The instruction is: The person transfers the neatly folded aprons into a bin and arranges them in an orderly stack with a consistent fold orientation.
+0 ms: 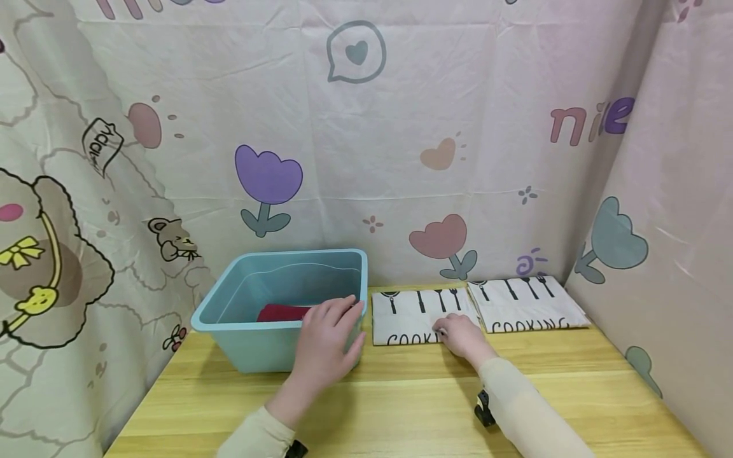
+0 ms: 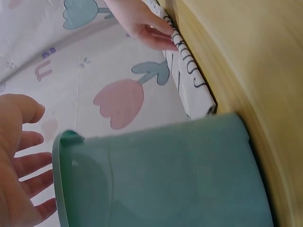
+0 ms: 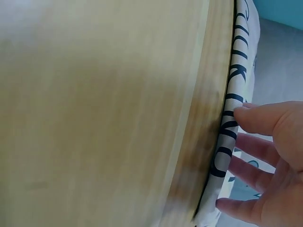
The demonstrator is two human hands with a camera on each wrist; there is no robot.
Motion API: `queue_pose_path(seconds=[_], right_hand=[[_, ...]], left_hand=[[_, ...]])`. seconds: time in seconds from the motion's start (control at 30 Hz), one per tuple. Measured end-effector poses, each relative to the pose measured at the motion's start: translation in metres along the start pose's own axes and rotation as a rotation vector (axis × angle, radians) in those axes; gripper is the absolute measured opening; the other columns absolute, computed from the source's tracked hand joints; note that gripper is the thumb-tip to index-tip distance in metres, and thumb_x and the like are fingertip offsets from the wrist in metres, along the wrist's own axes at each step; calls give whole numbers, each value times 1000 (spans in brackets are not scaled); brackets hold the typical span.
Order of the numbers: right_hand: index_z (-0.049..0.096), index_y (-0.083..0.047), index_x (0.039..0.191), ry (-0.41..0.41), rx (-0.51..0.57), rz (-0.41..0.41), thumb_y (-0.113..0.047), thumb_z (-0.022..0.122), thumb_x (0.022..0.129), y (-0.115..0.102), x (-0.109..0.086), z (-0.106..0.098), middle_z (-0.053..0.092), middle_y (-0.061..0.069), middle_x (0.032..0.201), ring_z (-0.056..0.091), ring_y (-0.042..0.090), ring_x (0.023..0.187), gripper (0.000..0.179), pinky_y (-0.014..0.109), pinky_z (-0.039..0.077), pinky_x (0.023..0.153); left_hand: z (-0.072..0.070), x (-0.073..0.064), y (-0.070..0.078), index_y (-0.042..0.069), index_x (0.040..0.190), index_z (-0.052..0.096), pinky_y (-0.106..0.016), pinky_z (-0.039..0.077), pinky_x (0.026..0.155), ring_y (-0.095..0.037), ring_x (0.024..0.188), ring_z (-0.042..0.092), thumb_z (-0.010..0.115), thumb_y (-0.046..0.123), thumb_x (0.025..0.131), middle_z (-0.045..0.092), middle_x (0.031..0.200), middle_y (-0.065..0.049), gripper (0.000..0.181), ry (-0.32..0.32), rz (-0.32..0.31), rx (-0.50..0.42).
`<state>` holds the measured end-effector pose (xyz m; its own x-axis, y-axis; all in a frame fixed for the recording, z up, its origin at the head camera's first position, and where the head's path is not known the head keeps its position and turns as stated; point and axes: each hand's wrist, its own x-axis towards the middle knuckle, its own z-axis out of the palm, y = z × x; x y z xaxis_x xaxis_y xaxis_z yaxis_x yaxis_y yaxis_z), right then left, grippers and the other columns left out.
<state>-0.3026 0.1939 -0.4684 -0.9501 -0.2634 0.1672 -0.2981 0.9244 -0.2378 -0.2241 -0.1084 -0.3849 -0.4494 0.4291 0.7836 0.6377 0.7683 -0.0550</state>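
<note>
In the head view my left hand is at the front right corner of a blue-green plastic bin, its fingers spread over the rim. The left wrist view shows these fingers beside the bin's edge, around nothing. My right hand touches a folded white cloth, printed with black utensils and "COOKING". In the right wrist view its thumb rests at the cloth's folded front edge, and the other fingers lie loosely extended along the top. Something red, like folded fabric, lies inside the bin, partly hidden by its front wall.
A second folded white cloth with the same print lies to the right, close against the first. The wooden table meets a printed curtain at the back, and curtain also hangs at both sides.
</note>
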Motion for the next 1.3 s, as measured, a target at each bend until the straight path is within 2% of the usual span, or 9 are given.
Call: queue_pose_path(seconds=[0.3,0.5,0.8,0.93,1.1,1.3], right_hand=[[74,-14,104,-7,4,-33,-7,73,87,-4,-15,-6,66,8,102,61,36,100,18,53,49,89],[74,-15,103,-28,16,-37,-7,75,85,-5,-26,-8,65,8,105,60,37,103,19,54,47,93],[74,-18,103,-31,20,-29,-11,76,83,-6,-41,-9,64,3,101,59,31,97,21,53,49,88],[74,-18,102,-39,22,-33,-10,77,82,-8,-51,-13,64,4,102,59,32,97,21,55,49,87],[74,-20,99,-44,20,-27,-11,78,81,-9,-63,-16,64,2,100,60,30,95,21,54,49,86],[74,-21,96,-41,18,-32,-10,78,80,-10,-75,-20,63,0,97,60,29,94,20,55,50,83]], left_hand=[[12,2,23,8,124,67,-50,47,93,-30,113,57,77,25,79,62,129,-12,49,17,34,-44],[19,0,32,7,126,66,-49,47,92,-30,113,58,77,24,80,61,130,-11,50,51,50,-92],[26,-3,43,6,122,68,-48,49,93,-32,112,60,73,18,80,63,125,-12,44,127,69,-183],[29,-6,48,6,123,67,-47,50,92,-30,113,60,73,19,81,63,125,-10,44,129,54,-208],[37,-12,54,6,123,67,-47,51,89,-28,112,60,76,18,79,63,126,-8,46,100,13,-227],[46,-21,58,7,125,67,-48,51,90,-28,114,58,78,19,80,64,125,-9,47,-4,-108,-249]])
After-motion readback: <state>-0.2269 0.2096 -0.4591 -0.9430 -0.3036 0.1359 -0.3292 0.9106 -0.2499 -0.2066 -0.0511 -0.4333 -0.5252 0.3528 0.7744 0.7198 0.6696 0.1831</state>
